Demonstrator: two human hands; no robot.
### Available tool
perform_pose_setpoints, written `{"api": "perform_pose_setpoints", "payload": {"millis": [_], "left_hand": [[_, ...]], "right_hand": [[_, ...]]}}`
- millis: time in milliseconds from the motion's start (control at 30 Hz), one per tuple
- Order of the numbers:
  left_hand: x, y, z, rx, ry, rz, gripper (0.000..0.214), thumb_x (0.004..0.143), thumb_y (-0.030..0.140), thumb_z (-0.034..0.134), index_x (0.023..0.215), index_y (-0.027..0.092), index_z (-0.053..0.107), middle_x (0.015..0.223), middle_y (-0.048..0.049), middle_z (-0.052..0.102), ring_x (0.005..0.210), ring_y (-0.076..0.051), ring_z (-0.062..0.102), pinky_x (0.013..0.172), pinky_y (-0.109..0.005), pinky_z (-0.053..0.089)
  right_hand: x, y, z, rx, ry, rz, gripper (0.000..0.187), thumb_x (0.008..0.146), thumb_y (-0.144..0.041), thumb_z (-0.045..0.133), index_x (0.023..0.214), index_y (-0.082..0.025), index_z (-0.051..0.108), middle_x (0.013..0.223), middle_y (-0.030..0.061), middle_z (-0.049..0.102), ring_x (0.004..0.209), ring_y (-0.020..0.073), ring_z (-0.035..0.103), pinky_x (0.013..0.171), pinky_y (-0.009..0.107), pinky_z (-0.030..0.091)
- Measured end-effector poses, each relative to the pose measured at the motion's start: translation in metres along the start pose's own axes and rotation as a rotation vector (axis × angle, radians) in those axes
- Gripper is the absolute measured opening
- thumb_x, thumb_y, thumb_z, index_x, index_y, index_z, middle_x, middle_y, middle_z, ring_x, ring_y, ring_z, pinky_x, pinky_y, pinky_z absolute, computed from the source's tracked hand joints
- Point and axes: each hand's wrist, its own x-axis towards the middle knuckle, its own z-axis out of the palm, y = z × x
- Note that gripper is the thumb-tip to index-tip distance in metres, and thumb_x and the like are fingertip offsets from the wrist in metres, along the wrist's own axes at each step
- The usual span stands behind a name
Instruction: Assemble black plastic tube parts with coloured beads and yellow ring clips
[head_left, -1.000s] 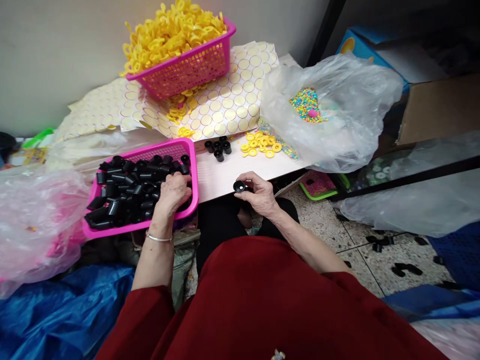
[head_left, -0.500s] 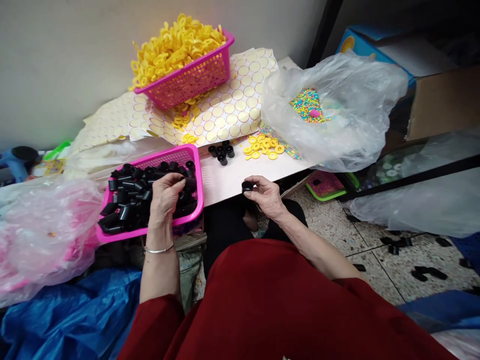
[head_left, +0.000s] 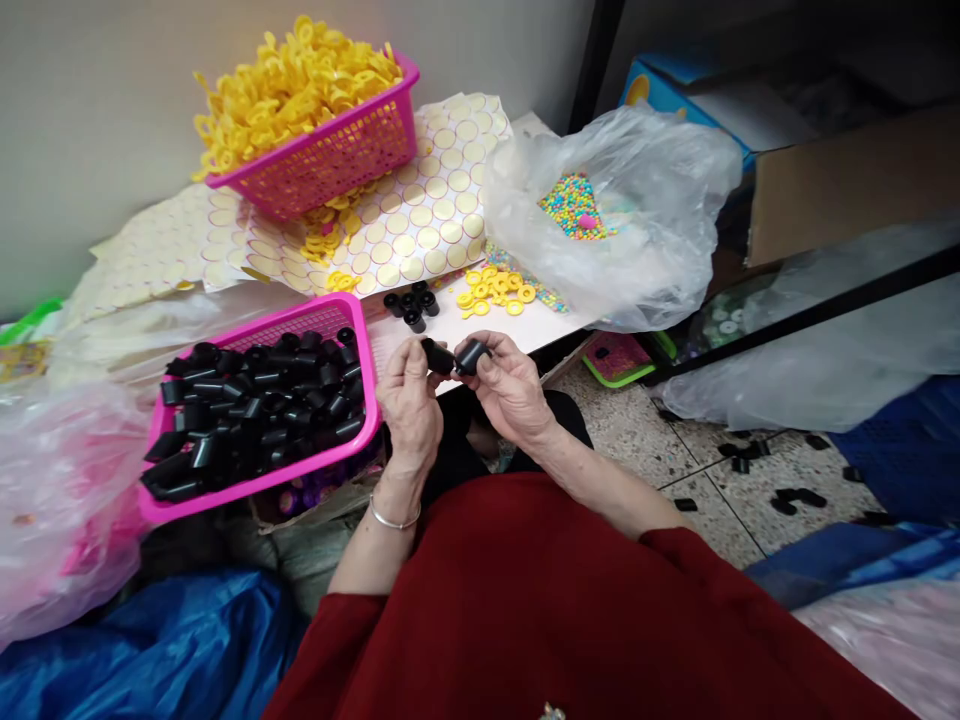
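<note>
My left hand point(head_left: 411, 405) pinches a short black plastic tube point(head_left: 437, 357) between thumb and fingers. Close beside it, my right hand point(head_left: 514, 388) grips another black plastic cylinder point(head_left: 472, 356), tilted toward the first. The two pieces almost meet above the front edge of the white table point(head_left: 551, 330); I cannot tell whether they touch. To the left stands a pink basket point(head_left: 367, 400) full of similar black tubes point(head_left: 274, 405). A small group of black cylinders point(head_left: 412, 304) stands on the table just beyond my hands, with several yellow rings point(head_left: 495, 288) to its right.
A pink basket point(head_left: 330, 155) heaped with yellow pieces point(head_left: 300, 90) rests on sheets of round stickers point(head_left: 439, 205) at the back. A clear bag point(head_left: 660, 230) holds colored beads point(head_left: 574, 205). Pink plastic bags point(head_left: 67, 480) lie left; black pieces point(head_left: 799, 498) are scattered on the floor.
My left hand has come out of the black tubes' basket with a tube and moved right to meet my right hand. The right hand's cylinder is now tilted. The view has shifted.
</note>
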Motion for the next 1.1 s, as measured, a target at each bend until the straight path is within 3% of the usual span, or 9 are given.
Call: {"api": "perform_pose_setpoints", "payload": {"millis": [133,333,667,867,967,1033,1100], "left_hand": [[-0.003,-0.017,0.0,0.138,-0.134,0.084,0.035,0.071,0.039,0.077,0.101,0.021,0.07,0.092,-0.003,0.07,0.084,-0.013,0.064,0.078,-0.024,0.051],[0.001,-0.027,-0.016,0.321,-0.302,-0.001,0.048,0.052,0.031,0.088,0.096,0.019,0.073,0.086,-0.0019,0.07,0.08,-0.014,0.063,0.079,-0.028,0.05],[0.007,-0.026,-0.019,0.607,-0.508,0.242,0.043,0.059,0.045,0.085,0.092,0.02,0.074,0.079,-0.0026,0.07,0.075,-0.016,0.062,0.073,-0.03,0.05],[0.012,-0.034,-0.027,0.656,-0.563,0.254,0.04,0.066,0.04,0.08,0.1,0.021,0.072,0.087,-0.0033,0.071,0.08,-0.017,0.063,0.076,-0.029,0.051],[0.012,-0.042,-0.029,0.627,-0.471,0.23,0.05,0.065,0.038,0.079,0.11,0.018,0.067,0.093,-0.0051,0.067,0.084,-0.018,0.063,0.073,-0.03,0.053],[0.01,-0.048,-0.029,0.603,-0.411,0.214,0.061,0.065,0.039,0.079,0.119,0.017,0.061,0.1,-0.007,0.064,0.082,-0.017,0.062,0.066,-0.028,0.053],[0.007,-0.05,-0.029,0.608,-0.43,0.224,0.071,0.066,0.041,0.078,0.128,0.019,0.053,0.113,-0.0096,0.06,0.084,-0.016,0.062,0.064,-0.028,0.054]], "right_hand": [[-0.002,0.001,-0.018,0.014,0.075,0.041,0.04,0.058,-0.034,0.088,0.087,-0.022,0.064,0.083,-0.0043,0.067,0.077,0.0096,0.064,0.076,0.026,0.056],[0.004,-0.015,-0.033,-0.179,0.06,-0.123,0.04,0.058,-0.033,0.088,0.089,-0.021,0.065,0.088,-0.0014,0.07,0.081,0.0106,0.064,0.082,0.026,0.053],[0.008,-0.008,-0.055,-0.454,-0.007,-0.173,0.038,0.063,-0.035,0.084,0.094,-0.021,0.067,0.089,0.0004,0.068,0.084,0.0136,0.064,0.086,0.032,0.052],[0.009,-0.01,-0.06,-0.831,-0.179,-0.33,0.029,0.072,-0.038,0.077,0.096,-0.023,0.07,0.099,0.0039,0.069,0.096,0.019,0.064,0.092,0.04,0.051],[0.008,-0.008,-0.06,-1.003,-0.272,-0.408,0.033,0.075,-0.038,0.074,0.105,-0.025,0.071,0.113,0.0071,0.067,0.11,0.0225,0.059,0.099,0.044,0.047],[0.007,-0.003,-0.061,-1.023,-0.257,-0.375,0.037,0.077,-0.04,0.072,0.111,-0.025,0.068,0.116,0.0074,0.066,0.107,0.0218,0.06,0.095,0.042,0.05],[0.011,0.004,-0.064,-0.963,-0.2,-0.292,0.038,0.08,-0.042,0.067,0.114,-0.024,0.065,0.109,0.0058,0.067,0.092,0.0181,0.063,0.083,0.036,0.054]]}}
